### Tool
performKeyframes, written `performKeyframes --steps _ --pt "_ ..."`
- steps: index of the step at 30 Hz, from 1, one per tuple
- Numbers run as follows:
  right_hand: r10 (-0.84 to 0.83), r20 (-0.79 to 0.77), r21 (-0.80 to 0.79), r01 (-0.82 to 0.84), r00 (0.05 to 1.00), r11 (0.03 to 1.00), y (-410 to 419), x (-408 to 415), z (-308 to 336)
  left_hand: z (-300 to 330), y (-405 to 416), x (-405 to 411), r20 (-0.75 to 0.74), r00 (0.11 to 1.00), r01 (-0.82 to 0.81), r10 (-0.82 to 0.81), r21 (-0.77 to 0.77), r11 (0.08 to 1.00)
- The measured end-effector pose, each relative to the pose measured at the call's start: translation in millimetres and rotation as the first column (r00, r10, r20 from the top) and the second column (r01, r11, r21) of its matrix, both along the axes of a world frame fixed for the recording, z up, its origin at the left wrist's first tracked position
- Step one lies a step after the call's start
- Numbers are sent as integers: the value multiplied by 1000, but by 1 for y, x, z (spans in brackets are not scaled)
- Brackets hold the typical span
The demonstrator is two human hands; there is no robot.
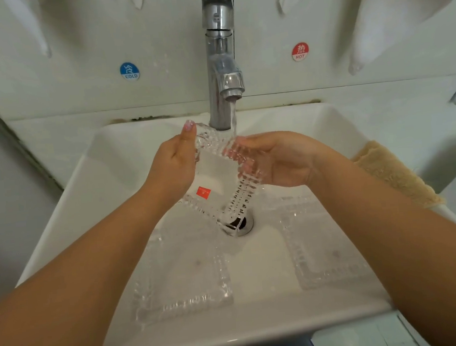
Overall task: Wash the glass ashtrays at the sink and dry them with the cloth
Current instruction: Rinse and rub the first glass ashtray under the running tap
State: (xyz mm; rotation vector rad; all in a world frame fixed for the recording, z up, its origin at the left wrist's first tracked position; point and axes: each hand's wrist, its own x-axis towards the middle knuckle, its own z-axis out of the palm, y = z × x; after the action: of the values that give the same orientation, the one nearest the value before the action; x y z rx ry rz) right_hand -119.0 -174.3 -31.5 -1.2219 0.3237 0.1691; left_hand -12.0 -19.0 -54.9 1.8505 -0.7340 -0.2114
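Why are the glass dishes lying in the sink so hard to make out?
Head view: the two clear ashtrays on the white basin show only faint ribbed rims and glints; the held ashtray stands out by its red sticker; wide-angle bending and soft blur.

1. Blue round sticker (129,70) on the wall left of the tap: a white Chinese character above the word "COLD".
2. Red round sticker (300,51) on the wall right of the tap: a white Chinese character above "HOT".
3. Small red label (203,192) on the held glass ashtray (215,171): its print is too small to read.
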Motion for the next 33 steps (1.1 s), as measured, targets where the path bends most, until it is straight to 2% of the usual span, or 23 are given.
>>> performKeyframes --steps 2,4,6,9,11,13,15,20,24,25,26,28,29,31,33 --pt "72 -5 -60 -72 997 996 4 -1 2 0 0 0 0 1000 -2 2 39 999" --pt "76 -80 -290 -97 994 952 13 0 1 -1 0 -2 55 998 36 -40 70 997" --pt "-9 -151 -460 -62 989 886 21 3 -1 -4 0 -4 69 996 56 -62 88 995" --pt "-110 -163 -587 -7 980 810 24 4 2 -5 -2 -3 67 995 71 -78 95 993" --pt "-132 -120 -733 2 984 681 27 5 2 -4 -2 -4 80 995 56 -64 98 994" --pt "-112 16 -851 72 994 520 31 9 -1 -3 -2 -6 114 992 35 -46 99 995" --pt "-77 154 -862 172 985 476 36 11 -4 -2 -1 -6 135 990 32 -46 100 994" --pt "-171 149 -796 221 974 563 37 5 1 2 -4 -8 144 989 20 -37 118 993" --pt "-292 39 -737 225 956 638 35 0 1 -1 0 -5 93 990 -118 103 169 979" --pt "-320 19 -705 240 947 667 34 -1 0 -3 1 -3 -4 985 -172 175 165 971" --pt "-345 5 -665 261 938 700 31 0 0 -5 0 -4 -176 955 -215 238 138 967" --pt "-393 5 -570 325 920 754 28 2 -2 -5 -3 -12 -560 791 -243 247 83 966" --pt "-411 5 -526 352 911 774 28 2 -3 -5 -5 -17 -639 736 -239 224 65 969" --pt "-394 31 -464 362 919 808 28 5 -5 -5 -8 -24 -625 747 -243 226 59 968" --pt "-362 90 -468 360 928 807 28 8 -9 -4 -8 -24 -624 742 -269 245 58 961"
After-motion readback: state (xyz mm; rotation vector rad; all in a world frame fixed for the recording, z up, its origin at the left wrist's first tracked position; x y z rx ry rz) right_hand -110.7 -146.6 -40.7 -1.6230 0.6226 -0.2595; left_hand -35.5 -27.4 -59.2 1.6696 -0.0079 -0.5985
